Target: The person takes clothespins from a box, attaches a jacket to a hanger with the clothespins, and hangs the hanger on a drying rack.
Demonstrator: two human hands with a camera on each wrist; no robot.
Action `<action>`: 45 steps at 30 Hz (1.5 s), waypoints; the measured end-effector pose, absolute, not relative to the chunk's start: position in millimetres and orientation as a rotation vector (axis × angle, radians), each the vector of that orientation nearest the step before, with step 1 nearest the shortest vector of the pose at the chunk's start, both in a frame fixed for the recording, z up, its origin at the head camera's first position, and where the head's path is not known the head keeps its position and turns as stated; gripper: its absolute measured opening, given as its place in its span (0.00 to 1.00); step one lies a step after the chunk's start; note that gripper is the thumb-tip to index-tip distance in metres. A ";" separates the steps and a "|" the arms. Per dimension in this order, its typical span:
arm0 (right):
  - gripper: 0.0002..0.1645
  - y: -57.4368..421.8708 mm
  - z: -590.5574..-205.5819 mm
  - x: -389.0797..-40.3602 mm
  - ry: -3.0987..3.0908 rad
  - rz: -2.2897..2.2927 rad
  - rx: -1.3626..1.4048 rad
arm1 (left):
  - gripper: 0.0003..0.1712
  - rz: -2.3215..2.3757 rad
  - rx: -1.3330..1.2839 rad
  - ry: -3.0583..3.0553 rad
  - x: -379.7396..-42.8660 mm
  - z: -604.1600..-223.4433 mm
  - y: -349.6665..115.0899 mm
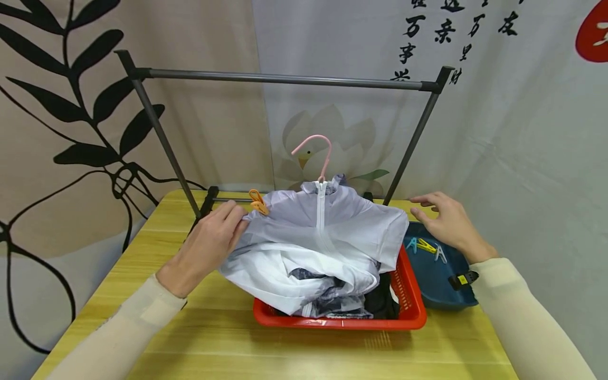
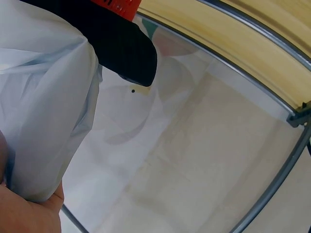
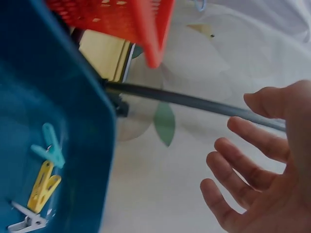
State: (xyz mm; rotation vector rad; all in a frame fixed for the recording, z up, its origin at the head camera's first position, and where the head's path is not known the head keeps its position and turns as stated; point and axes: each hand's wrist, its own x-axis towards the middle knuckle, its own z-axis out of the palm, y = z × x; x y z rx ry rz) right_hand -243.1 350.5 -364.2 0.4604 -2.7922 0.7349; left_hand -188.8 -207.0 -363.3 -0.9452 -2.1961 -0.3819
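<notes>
A pale lavender and white zip-up jacket [image 1: 328, 227] hangs on a hanger whose pink hook [image 1: 328, 153] rises above the collar. My left hand [image 1: 206, 250] pinches the jacket at its left shoulder, right beside an orange clothespin [image 1: 257, 202] on the fabric. In the left wrist view the white cloth [image 2: 43, 111] lies between the thumb and fingers. My right hand [image 1: 448, 224], fingers loosely spread and holding nothing, hovers over the blue basin [image 1: 446, 295]. Inside the basin lie a turquoise clothespin [image 3: 51, 148], a yellow clothespin [image 3: 43, 187] and a whitish clothespin [image 3: 28, 219].
Beneath the jacket, a red basket [image 1: 413, 295] holds dark and patterned clothes. A grey metal rack [image 1: 285, 79] stands behind, its bar running across above the hanger hook. All of it is on a wooden table [image 1: 214, 338] before a printed curtain [image 1: 537, 132].
</notes>
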 end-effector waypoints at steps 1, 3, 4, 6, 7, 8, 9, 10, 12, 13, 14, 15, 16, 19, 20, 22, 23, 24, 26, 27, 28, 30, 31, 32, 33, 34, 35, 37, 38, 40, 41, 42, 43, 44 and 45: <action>0.23 352.4 -366.1 -244.6 -2.811 0.736 0.458 | 0.08 -0.382 -0.946 -2.196 -188.7 -363.2 -207.1; 0.24 356.6 -370.2 -247.6 -2.854 0.732 0.455 | 0.07 -0.382 -0.950 -2.194 -188.7 -363.1 -207.5; 0.24 358.9 -372.3 -249.1 -2.878 0.727 0.455 | 0.06 -0.382 -0.951 -2.193 -188.7 -363.1 -207.7; 0.25 363.5 -377.2 -252.2 -2.926 0.702 0.454 | 0.06 -0.384 -0.954 -2.191 -188.6 -362.8 -207.9; 0.25 365.9 -380.0 -254.2 -2.949 0.690 0.455 | 0.06 -0.385 -0.954 -2.191 -188.6 -362.8 -208.1; 0.25 368.6 -383.3 -256.3 -2.973 0.674 0.456 | 0.06 -0.387 -0.954 -2.191 -188.5 -362.8 -208.3; 0.25 371.3 -386.7 -258.3 -2.993 0.663 0.461 | 0.06 -0.388 -0.954 -2.191 -188.3 -362.7 -208.4; 0.25 373.7 -390.2 -260.5 -3.009 0.651 0.464 | 0.06 -0.388 -0.953 -2.192 -188.1 -362.6 -208.4; 0.25 378.5 -397.3 -264.9 -3.036 0.631 0.469 | 0.06 -0.389 -0.953 -2.195 -187.9 -362.4 -208.3; 0.25 380.5 -400.3 -266.5 -3.048 0.627 0.473 | 0.07 -0.388 -0.952 -2.197 -187.7 -362.2 -208.2; 0.24 382.2 -402.9 -267.8 -3.057 0.625 0.476 | 0.07 -0.387 -0.952 -2.198 -187.6 -362.2 -208.1; 0.24 383.6 -405.5 -269.0 -3.063 0.622 0.482 | 0.08 -0.386 -0.950 -2.200 -187.5 -362.1 -208.0; 0.23 384.8 -407.9 -270.1 -3.071 0.614 0.486 | 0.07 -0.385 -0.950 -2.201 -187.6 -362.1 -207.9; 0.22 386.9 -413.4 -271.0 -3.088 0.603 0.505 | 0.06 -0.385 -0.949 -2.199 -187.7 -362.5 -208.0; 0.22 387.6 -415.2 -271.1 -3.092 0.599 0.509 | 0.07 -0.384 -0.949 -2.197 -187.7 -362.7 -208.2; 0.21 389.1 -418.6 -271.1 -3.099 0.592 0.515 | 0.10 -0.384 -0.949 -2.192 -187.9 -362.7 -208.4; 0.21 389.6 -419.9 -271.1 -3.103 0.594 0.519 | 0.13 -0.384 -0.949 -2.190 -187.9 -362.7 -208.5; 0.21 390.3 -421.3 -271.1 -3.108 0.596 0.519 | 0.15 -0.382 -0.948 -2.189 -187.9 -362.5 -208.5; 0.21 391.5 -424.0 -271.8 -3.118 0.602 0.521 | 0.16 -0.382 -0.947 -2.189 -187.7 -362.3 -208.6; 0.21 392.0 -425.1 -272.1 -3.122 0.602 0.523 | 0.16 -0.382 -0.946 -2.191 -187.5 -362.1 -208.7; 0.21 392.2 -426.2 -272.3 -3.128 0.601 0.522 | 0.15 -0.381 -0.945 -2.194 -187.2 -361.9 -208.8; 0.22 393.0 -428.7 -272.9 -3.139 0.597 0.519 | 0.11 -0.381 -0.942 -2.201 -186.6 -361.5 -209.2; 0.22 393.3 -429.8 -273.1 -3.145 0.595 0.515 | 0.09 -0.380 -0.941 -2.205 -186.4 -361.4 -209.4; 0.22 393.8 -431.1 -273.4 -3.150 0.590 0.509 | 0.07 -0.380 -0.940 -2.209 -186.1 -361.2 -209.7; 0.23 394.3 -432.4 -273.7 -3.156 0.587 0.504 | 0.06 -0.380 -0.940 -2.211 -186.0 -361.1 -209.9; 0.23 394.7 -433.6 -274.0 -3.162 0.585 0.495 | 0.06 -0.378 -0.939 -2.213 -185.8 -361.2 -210.1; 0.23 395.6 -435.2 -274.6 -3.168 0.584 0.490 | 0.06 -0.377 -0.938 -2.212 -185.8 -361.3 -210.3; 0.23 396.9 -438.0 -275.9 -3.182 0.583 0.472 | 0.06 -0.377 -0.940 -2.209 -186.0 -361.4 -210.6; 0.23 397.6 -439.4 -276.7 -3.188 0.583 0.467 | 0.06 -0.376 -0.942 -2.207 -186.1 -361.4 -210.7; 0.23 399.1 -442.2 -278.6 -3.198 0.586 0.459 | 0.06 -0.376 -0.945 -2.203 -186.4 -361.4 -210.8; 0.23 400.0 -443.7 -279.7 -3.202 0.586 0.460 | 0.06 -0.377 -0.946 -2.201 -186.5 -361.3 -210.8; 0.23 400.5 -445.0 -280.5 -3.205 0.585 0.457 | 0.06 -0.378 -0.948 -2.200 -186.6 -361.3 -210.9; 0.23 401.2 -446.3 -281.1 -3.205 0.580 0.462 | 0.06 -0.378 -0.948 -2.199 -186.6 -361.3 -210.9; 0.22 401.8 -447.4 -281.6 -3.204 0.573 0.466 | 0.06 -0.377 -0.948 -2.198 -186.6 -361.4 -210.9; 0.22 402.1 -448.4 -281.7 -3.203 0.564 0.471 | 0.06 -0.379 -0.948 -2.197 -186.5 -361.4 -210.9</action>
